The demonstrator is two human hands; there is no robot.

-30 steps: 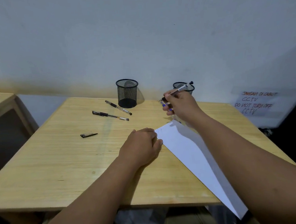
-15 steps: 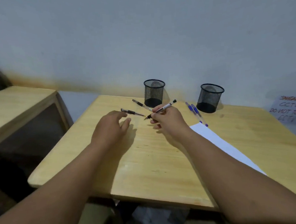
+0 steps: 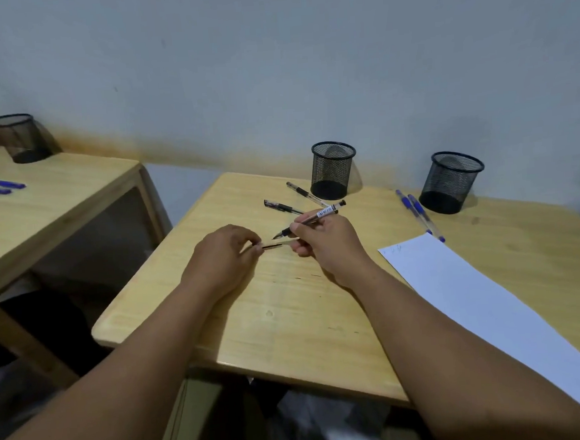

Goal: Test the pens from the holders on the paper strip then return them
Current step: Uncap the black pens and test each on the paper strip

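While my right hand (image 3: 324,238) grips the uncapped pen (image 3: 311,219), nib aimed toward frame left, my left hand (image 3: 224,253) pinches its cap (image 3: 272,245) just below the nib. Cap and pen lie nearly in line at mid-frame, above the desk (image 3: 289,323).

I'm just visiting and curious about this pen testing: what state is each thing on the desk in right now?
Right hand: grips an uncapped black pen.
Left hand: pinches the pen cap.
Left mesh holder: upright, looks empty.
Right mesh holder: upright, looks empty.
Two black pens: lying on the table.
Two blue pens: lying capped.
Paper strip: flat, faint marks.
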